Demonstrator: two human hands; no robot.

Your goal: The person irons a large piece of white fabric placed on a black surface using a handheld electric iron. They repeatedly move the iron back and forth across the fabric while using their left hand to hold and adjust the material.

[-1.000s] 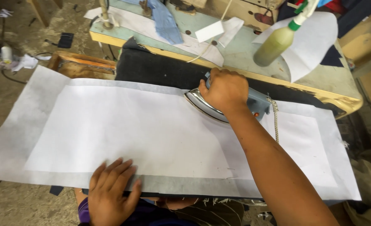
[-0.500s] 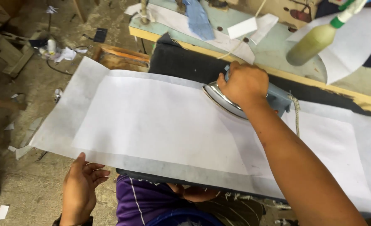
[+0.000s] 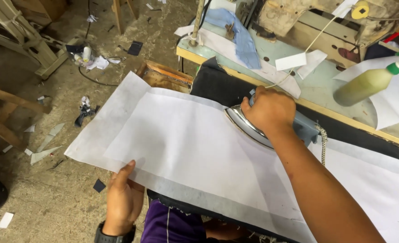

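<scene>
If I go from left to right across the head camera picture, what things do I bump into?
wooden frame → thread spool on the floor → left hand pinching the white sheet's near edge → blue cloth → right hand gripping the iron → spray bottle

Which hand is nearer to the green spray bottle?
Right. The right hand grips the iron, just left of the bottle; the left hand holds the white sheet's near edge, far away.
</scene>
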